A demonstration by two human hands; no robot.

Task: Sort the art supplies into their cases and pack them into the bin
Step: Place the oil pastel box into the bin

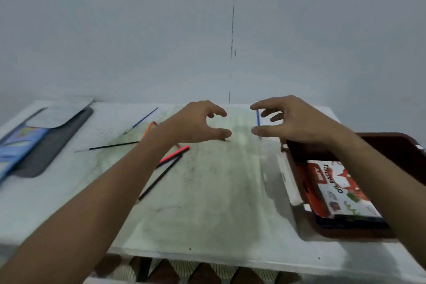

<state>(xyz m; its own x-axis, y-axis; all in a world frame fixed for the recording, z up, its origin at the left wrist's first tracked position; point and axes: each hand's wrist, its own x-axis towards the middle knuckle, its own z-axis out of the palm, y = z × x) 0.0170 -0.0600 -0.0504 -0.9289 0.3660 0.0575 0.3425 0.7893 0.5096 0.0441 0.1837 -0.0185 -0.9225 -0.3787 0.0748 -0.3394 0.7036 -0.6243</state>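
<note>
- Head view: left hand (202, 122) and right hand (290, 120) hover over the table (207, 203), fingers loosely curled, grasping nothing, probably poised to gather pencils (170, 161).
- Pencils lie scattered left of the bin (391, 145); the pastel box (341, 189) is already inside.
- The open case (46, 131) sits far left; bare table between leaves moving room.

A dark red bin (391, 143) sits at the right edge of the worktop (219, 191), holding a flat box of oil pastels (338, 189) that lies face up. At the far left lies an open blue and grey case (34, 143), its lid folded back. Loose pencils are scattered between: a blue one (141, 120), an orange one (147, 130), a thin black one (110, 145), a red-pink one (176, 153) beside a black one (161, 175), and another blue one (258, 117) near the bin.
</note>
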